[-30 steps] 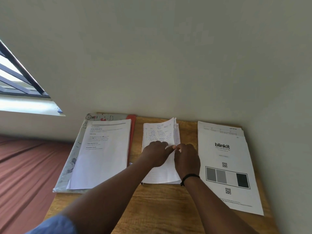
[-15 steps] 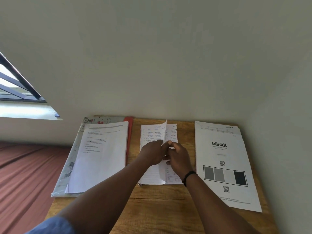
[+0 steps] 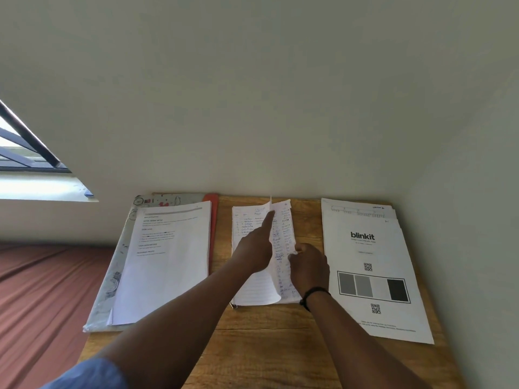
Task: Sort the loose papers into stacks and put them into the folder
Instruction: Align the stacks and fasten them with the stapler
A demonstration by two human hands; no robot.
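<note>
Three paper stacks lie on a wooden table. A printed-text stack lies at the left on a patterned folder that has a red folder edge beside it. In the middle lies a handwritten stack. Its top sheet is lifted and folded leftward. My left hand lies on that sheet with the index finger stretched along its raised edge. My right hand pinches the right edge of the pages underneath. A "blinkit" printed stack lies at the right.
A white wall stands directly behind the table and along its right side. A window is at the far left. A reddish-brown surface runs beside the table's left edge.
The top handwritten sheet has been lifted further and turned leftward. My left index finger has stretched out along it, and my right hand has shifted slightly right onto the pages below.
</note>
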